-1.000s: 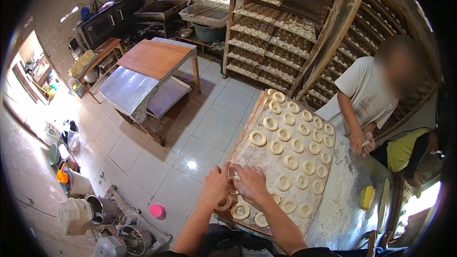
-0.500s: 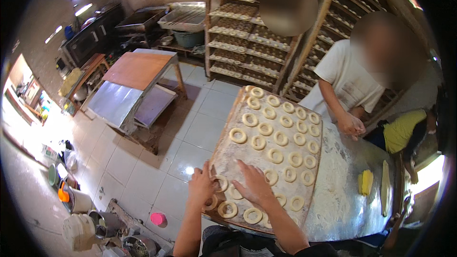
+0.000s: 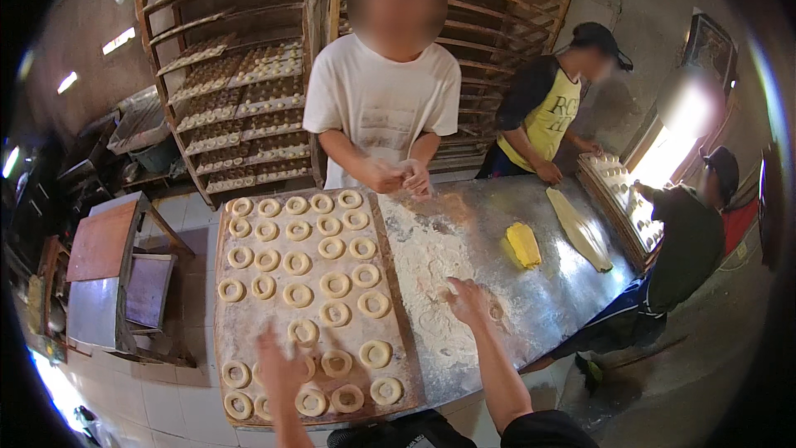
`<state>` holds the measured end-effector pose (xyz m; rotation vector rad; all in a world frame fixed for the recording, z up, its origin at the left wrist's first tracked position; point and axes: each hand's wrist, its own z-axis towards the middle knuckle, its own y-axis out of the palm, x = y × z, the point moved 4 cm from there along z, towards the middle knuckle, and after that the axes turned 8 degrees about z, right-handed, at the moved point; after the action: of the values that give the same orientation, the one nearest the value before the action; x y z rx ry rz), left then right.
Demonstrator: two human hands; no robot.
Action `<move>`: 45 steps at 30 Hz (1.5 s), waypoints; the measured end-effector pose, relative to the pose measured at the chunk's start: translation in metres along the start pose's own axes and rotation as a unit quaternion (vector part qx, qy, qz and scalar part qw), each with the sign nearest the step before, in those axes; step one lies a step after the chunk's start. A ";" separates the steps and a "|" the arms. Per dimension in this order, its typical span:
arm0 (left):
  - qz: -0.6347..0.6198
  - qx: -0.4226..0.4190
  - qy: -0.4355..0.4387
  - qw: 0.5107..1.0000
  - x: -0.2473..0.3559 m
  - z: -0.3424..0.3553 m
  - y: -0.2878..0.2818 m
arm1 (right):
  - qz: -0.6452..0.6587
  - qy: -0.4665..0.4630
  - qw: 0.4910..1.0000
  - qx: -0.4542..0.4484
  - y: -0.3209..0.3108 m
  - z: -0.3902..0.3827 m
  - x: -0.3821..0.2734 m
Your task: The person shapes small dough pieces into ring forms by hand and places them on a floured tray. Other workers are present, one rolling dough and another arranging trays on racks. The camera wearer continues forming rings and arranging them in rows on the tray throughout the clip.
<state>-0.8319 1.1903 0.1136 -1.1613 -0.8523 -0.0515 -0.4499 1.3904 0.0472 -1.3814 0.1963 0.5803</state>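
1. Nearest thing to a container by me is the wooden board (image 3: 249, 328), full of pale dough rings (image 3: 376, 366) in rough rows, some close together.
2. My left hand (image 3: 282, 369) is over the front of that board, among the rings. It's blurry, but the grip looks loosely open with nothing showing in it.
3. My right hand (image 3: 470, 303) is out over the flour (image 3: 427, 253) beside the board. Fingers apart, grip open, nothing in it that I can see.
4. Back left, the tall rack (image 3: 315, 58) has shelf after shelf of small pale pieces (image 3: 269, 75).
5. Far right, a tilted tray (image 3: 612, 211) holds more pale pieces, with a person in yellow (image 3: 554, 120) and one in dark clothes (image 3: 688, 232) next to it.
6. The counter (image 3: 564, 290) is shiny metal, with a yellow lump (image 3: 524, 245) and a long pale strip (image 3: 578, 228) on it.
7. Across from me stands a person in a white tee (image 3: 385, 104), hands together. A low table (image 3: 104, 241) sits off left on the tiled floor (image 3: 186, 406).
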 end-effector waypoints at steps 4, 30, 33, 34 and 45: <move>-0.133 -0.174 0.046 0.975 0.092 -0.027 0.081 | -0.002 -0.066 0.990 -0.128 0.000 0.022 -0.007; -0.089 0.026 0.232 0.968 0.232 -0.071 0.128 | 0.657 0.056 0.699 -0.277 -0.044 -0.036 -0.033; -0.121 0.028 0.260 0.958 0.221 -0.074 0.126 | 0.761 0.029 0.556 -0.334 -0.042 -0.046 -0.036; -0.138 0.031 0.267 0.953 0.217 -0.073 0.124 | 0.797 0.035 0.491 -0.348 -0.041 -0.047 -0.040; -0.353 -0.080 -0.045 0.931 0.156 -0.068 0.094 | 0.684 0.068 0.683 -0.246 -0.066 -0.057 -0.141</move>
<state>-0.6430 1.2353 0.1271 -0.9590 -1.3345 -0.6740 -0.5253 1.2921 0.1577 -1.6145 1.3596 1.8806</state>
